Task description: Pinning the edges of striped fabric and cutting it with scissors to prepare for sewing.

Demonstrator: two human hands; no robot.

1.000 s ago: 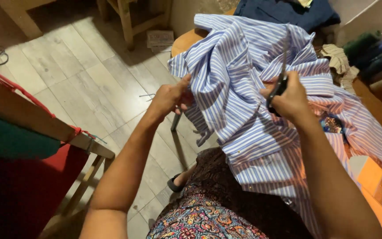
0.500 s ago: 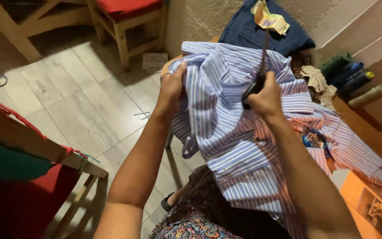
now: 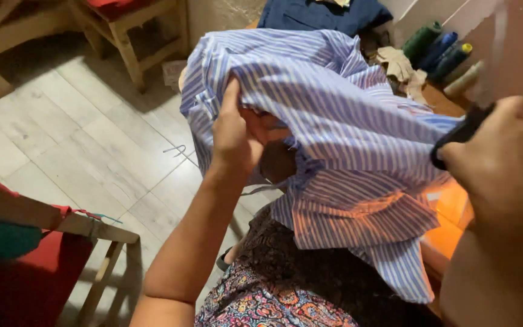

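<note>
Pale plank floor (image 3: 80,145) runs under us, wooden chairs with red cushions (image 3: 116,7) at the top and lower left, and a wooden work surface (image 3: 437,97) on the right carrying thread spools (image 3: 440,51), fabric scraps and a folded dark blue cloth (image 3: 322,13). We hold the blue striped shirt (image 3: 346,121) bunched up in the air between both hands, its lower part draping onto our patterned lap. Left hand (image 3: 234,136) is up inside a fold, fingers closed and pinching the cloth, wrist bent, forearm rising steeply from lower left. Right hand (image 3: 491,163) is raised at the shirt's right edge, fist closed around the black handle of scissors (image 3: 464,130); the blades look blurred, so whether they stand apart or together we cannot tell. To do this well, in our judgement: keep the left pinch tight so the fold stays taut, keep blade tips away from the left fingers, and only bring the scissors in once the seam is flat and visible.
</note>
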